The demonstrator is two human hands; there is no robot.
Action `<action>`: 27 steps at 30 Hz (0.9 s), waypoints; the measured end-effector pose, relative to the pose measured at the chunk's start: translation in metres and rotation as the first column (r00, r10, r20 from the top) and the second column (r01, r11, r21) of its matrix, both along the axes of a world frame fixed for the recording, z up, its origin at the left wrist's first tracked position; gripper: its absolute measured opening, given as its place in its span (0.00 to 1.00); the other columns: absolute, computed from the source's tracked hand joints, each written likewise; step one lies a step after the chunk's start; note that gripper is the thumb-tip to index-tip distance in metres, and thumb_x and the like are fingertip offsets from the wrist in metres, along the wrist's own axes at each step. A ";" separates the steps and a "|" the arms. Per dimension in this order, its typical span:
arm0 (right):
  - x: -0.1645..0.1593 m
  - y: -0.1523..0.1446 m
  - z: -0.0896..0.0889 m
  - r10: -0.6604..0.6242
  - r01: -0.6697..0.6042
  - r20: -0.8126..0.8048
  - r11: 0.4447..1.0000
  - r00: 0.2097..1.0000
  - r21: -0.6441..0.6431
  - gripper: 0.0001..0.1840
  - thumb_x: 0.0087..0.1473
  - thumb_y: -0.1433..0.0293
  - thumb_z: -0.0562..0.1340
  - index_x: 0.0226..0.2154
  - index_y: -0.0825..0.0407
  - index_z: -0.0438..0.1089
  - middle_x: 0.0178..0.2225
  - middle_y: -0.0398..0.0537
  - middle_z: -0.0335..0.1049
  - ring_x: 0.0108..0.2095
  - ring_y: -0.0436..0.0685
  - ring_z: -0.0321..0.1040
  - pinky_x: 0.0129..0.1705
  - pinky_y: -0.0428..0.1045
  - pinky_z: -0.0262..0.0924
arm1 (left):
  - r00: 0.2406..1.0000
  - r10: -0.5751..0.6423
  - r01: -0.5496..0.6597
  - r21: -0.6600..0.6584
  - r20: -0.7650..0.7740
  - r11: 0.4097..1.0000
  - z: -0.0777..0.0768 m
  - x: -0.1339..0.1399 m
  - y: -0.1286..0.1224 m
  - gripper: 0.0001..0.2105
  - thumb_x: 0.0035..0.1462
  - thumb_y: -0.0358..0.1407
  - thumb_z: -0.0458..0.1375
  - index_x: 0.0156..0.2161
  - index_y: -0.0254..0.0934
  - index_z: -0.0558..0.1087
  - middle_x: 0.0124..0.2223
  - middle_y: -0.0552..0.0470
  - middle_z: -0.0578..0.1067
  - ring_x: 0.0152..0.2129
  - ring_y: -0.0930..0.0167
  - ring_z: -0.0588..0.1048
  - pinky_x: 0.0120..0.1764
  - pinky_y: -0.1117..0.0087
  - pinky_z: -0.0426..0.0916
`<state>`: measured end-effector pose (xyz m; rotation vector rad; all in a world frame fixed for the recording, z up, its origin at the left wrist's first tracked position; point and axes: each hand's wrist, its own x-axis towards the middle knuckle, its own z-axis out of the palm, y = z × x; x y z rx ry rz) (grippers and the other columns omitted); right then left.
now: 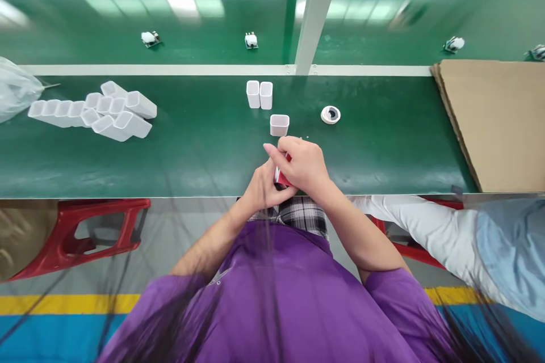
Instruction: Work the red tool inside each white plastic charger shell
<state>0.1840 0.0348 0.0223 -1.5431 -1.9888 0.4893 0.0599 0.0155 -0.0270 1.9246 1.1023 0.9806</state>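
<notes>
Close to the table's front edge, my left hand (263,186) is closed round a small red and white object (284,177). My right hand (304,163) lies over the same object with its fingers curled on it, covering much of it, so its kind does not show. Just beyond my hands stands a white plastic cup (280,125) with a rounded rectangular mouth. Two more white cups (259,95) stand side by side behind it. To the right is a white roll of tape (331,114) lying flat.
Several white cups (121,113) lie in a cluster at the left, beside a clear plastic bag (17,91). Stacked cardboard (498,125) covers the right end. Small white parts on circuit boards (251,41) sit behind the rail. A person in pale clothing (426,229) sits at the right.
</notes>
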 end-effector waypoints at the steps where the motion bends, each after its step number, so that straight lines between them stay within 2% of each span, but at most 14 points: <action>1: 0.005 0.002 -0.001 -0.005 0.004 -0.029 1.000 1.000 -0.023 0.26 0.62 0.57 0.55 0.19 0.54 0.51 0.19 0.41 0.53 0.22 0.47 0.49 0.27 0.46 0.42 | 0.998 -0.038 0.039 -0.013 0.045 0.999 0.003 0.000 0.001 0.14 0.47 0.37 0.61 0.39 0.34 0.68 0.31 0.52 0.75 0.25 0.72 0.73 0.29 0.73 0.67; 3: 0.012 0.002 -0.001 -0.010 0.008 -0.089 0.999 0.996 -0.032 0.26 0.62 0.59 0.55 0.18 0.54 0.50 0.18 0.41 0.52 0.21 0.47 0.48 0.27 0.46 0.44 | 0.992 -0.087 0.093 -0.075 0.088 0.993 0.008 0.001 0.002 0.13 0.49 0.37 0.61 0.40 0.33 0.70 0.31 0.53 0.75 0.24 0.74 0.72 0.30 0.74 0.67; 5: 0.015 -0.003 -0.001 -0.014 0.016 -0.116 1.000 0.993 0.016 0.26 0.63 0.59 0.54 0.18 0.54 0.50 0.18 0.41 0.51 0.21 0.47 0.48 0.28 0.46 0.45 | 0.994 -0.090 0.099 -0.151 0.065 0.984 0.009 0.002 0.004 0.12 0.49 0.36 0.63 0.40 0.33 0.71 0.31 0.54 0.75 0.25 0.75 0.72 0.30 0.76 0.66; 8: 0.008 -0.010 0.000 -0.054 0.057 -0.037 0.996 0.998 0.069 0.26 0.63 0.58 0.52 0.19 0.54 0.51 0.19 0.42 0.52 0.22 0.47 0.48 0.27 0.46 0.43 | 0.996 -0.081 0.073 -0.192 -0.032 0.979 0.005 0.002 0.005 0.11 0.45 0.33 0.65 0.35 0.33 0.72 0.29 0.54 0.75 0.25 0.74 0.72 0.28 0.76 0.65; 13: 0.005 0.009 -0.001 -0.113 0.118 0.115 0.992 0.987 -0.036 0.25 0.64 0.60 0.53 0.20 0.54 0.50 0.20 0.42 0.54 0.23 0.48 0.47 0.27 0.47 0.38 | 0.998 -0.049 0.041 -0.167 -0.045 0.985 0.004 0.003 0.006 0.11 0.49 0.37 0.65 0.33 0.33 0.70 0.28 0.54 0.74 0.22 0.75 0.71 0.27 0.76 0.64; 16: 0.018 0.017 0.002 -0.176 0.183 0.071 0.976 0.982 -0.115 0.26 0.64 0.60 0.54 0.19 0.55 0.49 0.19 0.41 0.51 0.22 0.47 0.45 0.26 0.47 0.38 | 0.996 -0.003 -0.009 -0.140 -0.086 0.990 0.007 0.005 0.004 0.12 0.49 0.40 0.65 0.34 0.34 0.71 0.26 0.55 0.74 0.22 0.75 0.70 0.27 0.76 0.63; 18: 0.020 0.012 0.006 -0.158 0.157 0.010 0.978 0.987 -0.136 0.27 0.65 0.59 0.52 0.19 0.55 0.48 0.17 0.41 0.50 0.21 0.47 0.46 0.27 0.46 0.40 | 0.996 -0.007 -0.006 -0.141 -0.091 0.990 0.007 0.007 0.003 0.11 0.50 0.39 0.65 0.34 0.34 0.71 0.27 0.56 0.74 0.22 0.76 0.70 0.27 0.77 0.62; 20: 0.014 0.004 0.009 -0.117 0.122 0.051 0.986 0.992 -0.115 0.26 0.64 0.59 0.52 0.19 0.55 0.50 0.19 0.42 0.54 0.22 0.47 0.49 0.27 0.46 0.40 | 0.996 -0.020 0.009 -0.137 -0.082 0.991 0.006 0.009 0.003 0.08 0.49 0.35 0.64 0.30 0.34 0.70 0.26 0.55 0.73 0.21 0.76 0.69 0.26 0.77 0.61; 23: 0.000 0.000 0.011 -0.127 0.155 0.239 0.982 0.963 -0.106 0.23 0.64 0.60 0.52 0.21 0.55 0.57 0.24 0.45 0.63 0.24 0.48 0.53 0.27 0.47 0.37 | 0.995 0.020 -0.033 -0.126 -0.100 0.992 0.004 0.012 0.004 0.08 0.47 0.32 0.63 0.25 0.34 0.66 0.24 0.55 0.72 0.20 0.76 0.68 0.25 0.76 0.60; 27: 0.002 0.014 0.014 -0.160 0.209 0.315 0.969 0.935 -0.128 0.22 0.65 0.60 0.51 0.24 0.55 0.62 0.28 0.47 0.68 0.26 0.50 0.56 0.27 0.48 0.35 | 0.991 0.045 -0.057 -0.094 -0.128 0.994 0.005 0.013 0.002 0.08 0.49 0.35 0.63 0.31 0.34 0.69 0.27 0.54 0.74 0.23 0.74 0.70 0.27 0.75 0.62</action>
